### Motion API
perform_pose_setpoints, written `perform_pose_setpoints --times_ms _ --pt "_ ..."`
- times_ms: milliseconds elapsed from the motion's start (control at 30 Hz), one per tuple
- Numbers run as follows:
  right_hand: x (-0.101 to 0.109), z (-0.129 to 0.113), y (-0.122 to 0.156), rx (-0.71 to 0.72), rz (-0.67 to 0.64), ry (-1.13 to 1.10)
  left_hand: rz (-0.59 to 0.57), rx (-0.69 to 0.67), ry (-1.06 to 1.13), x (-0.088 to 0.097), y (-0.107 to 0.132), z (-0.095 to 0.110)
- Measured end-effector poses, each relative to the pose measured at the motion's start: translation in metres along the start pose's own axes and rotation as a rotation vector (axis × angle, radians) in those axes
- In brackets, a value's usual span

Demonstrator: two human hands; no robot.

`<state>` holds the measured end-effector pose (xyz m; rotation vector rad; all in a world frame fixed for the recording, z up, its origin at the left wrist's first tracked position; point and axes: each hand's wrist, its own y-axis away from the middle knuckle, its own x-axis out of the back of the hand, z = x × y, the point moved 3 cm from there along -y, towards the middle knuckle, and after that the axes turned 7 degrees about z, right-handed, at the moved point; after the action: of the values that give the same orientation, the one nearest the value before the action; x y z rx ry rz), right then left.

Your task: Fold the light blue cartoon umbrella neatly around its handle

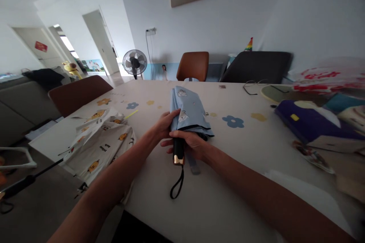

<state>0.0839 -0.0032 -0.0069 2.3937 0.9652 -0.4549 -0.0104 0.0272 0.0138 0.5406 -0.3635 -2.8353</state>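
A light blue folding umbrella (189, 108) with small cartoon prints lies folded, its canopy loosely gathered and pointing away from me. Its black handle (178, 150) with a gold end faces me, and a black wrist loop hangs from it. My left hand (165, 123) grips the canopy's left side near the handle. Wrapped round the base of the canopy and the top of the handle is my right hand (191, 143), thumb on top. A second umbrella (99, 144), white with yellow cartoon figures, lies partly open and crumpled at the left.
The white table (219, 197) carries flower decals. On its right lie eyeglasses (252, 86), a purple package (308, 121), a red-and-white plastic bag (327, 76) and other items. Chairs (193, 65) stand along the far and left sides. A fan (134, 62) stands beyond.
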Motion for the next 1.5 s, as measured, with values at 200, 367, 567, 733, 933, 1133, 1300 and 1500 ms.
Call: perform_pose_setpoints --times_ms 200,367,567,733,933,1133,1300,1500 --pt "0.002 0.0 0.003 -0.015 0.089 0.062 -0.045 -0.062 -0.133 0.013 -0.013 -0.004" --pt "0.0 -0.003 0.004 0.032 0.167 0.025 -0.09 -0.173 -0.226 0.014 -0.017 -0.009" --pt "0.008 0.002 -0.003 0.043 0.336 0.027 0.216 -0.489 -0.714 0.016 -0.014 0.004" --pt "0.012 0.014 -0.012 -0.018 0.313 0.059 0.251 -1.016 -1.052 -0.015 0.001 0.04" --pt "0.012 0.015 -0.01 0.013 0.338 0.086 -0.585 -1.079 -1.786 -0.092 -0.004 0.042" --pt "0.011 0.014 -0.01 -0.048 0.361 0.096 -0.696 -1.011 -2.085 -0.111 -0.02 0.047" --pt "0.011 0.011 -0.008 -0.03 0.386 0.107 -0.579 -1.197 -1.945 -0.099 -0.013 0.065" --pt "0.013 0.007 -0.005 -0.02 0.339 0.077 -0.228 -1.359 -1.529 -0.056 0.006 0.103"
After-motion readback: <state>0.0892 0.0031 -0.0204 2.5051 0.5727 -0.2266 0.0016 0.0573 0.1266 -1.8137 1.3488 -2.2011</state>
